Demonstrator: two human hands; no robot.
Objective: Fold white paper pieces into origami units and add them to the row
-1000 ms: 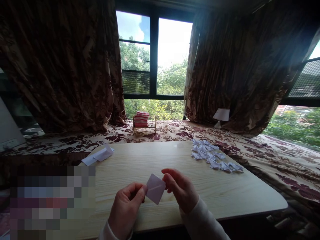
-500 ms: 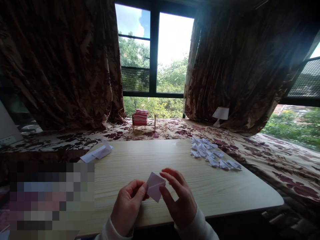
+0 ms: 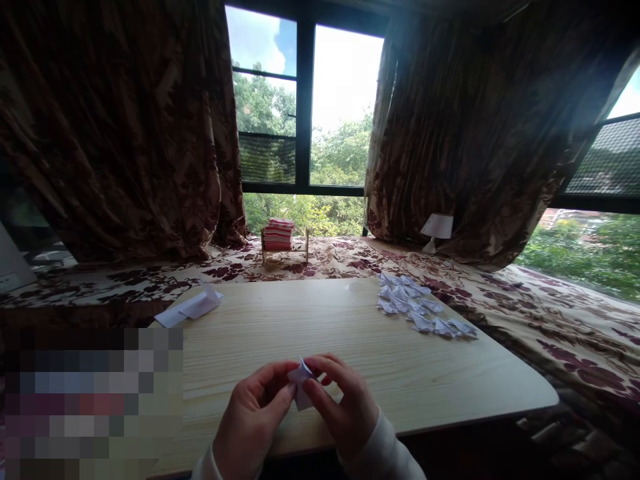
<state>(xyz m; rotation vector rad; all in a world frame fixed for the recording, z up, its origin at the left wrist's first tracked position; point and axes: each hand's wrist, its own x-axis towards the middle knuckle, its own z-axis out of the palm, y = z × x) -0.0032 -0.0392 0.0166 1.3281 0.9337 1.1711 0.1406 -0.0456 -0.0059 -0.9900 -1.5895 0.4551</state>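
Observation:
A small piece of folded white paper [image 3: 302,393] is held up over the near edge of the table, between my two hands. My left hand [image 3: 257,407] pinches its left side with thumb and fingers. From the right, my right hand [image 3: 345,400] grips the other side, thumb in front and fingers behind. The paper's top comes to a raised point, and part of it is hidden by my fingers. At the table's far right lies a group of several folded white paper pieces [image 3: 400,297].
The pale wood table [image 3: 280,320] has rounded corners. Flat white paper sheets [image 3: 193,308] lie at its far left. Behind it, on a floral-covered ledge, stand a small rack with striped folded cloths [image 3: 279,235] and a little white lamp [image 3: 437,228]. Blurred blocks cover the lower left.
My right hand has moved left and closed on the paper. The paper, flat and diamond-shaped before, is now bent and narrower with a point at the top. The view has shifted slightly.

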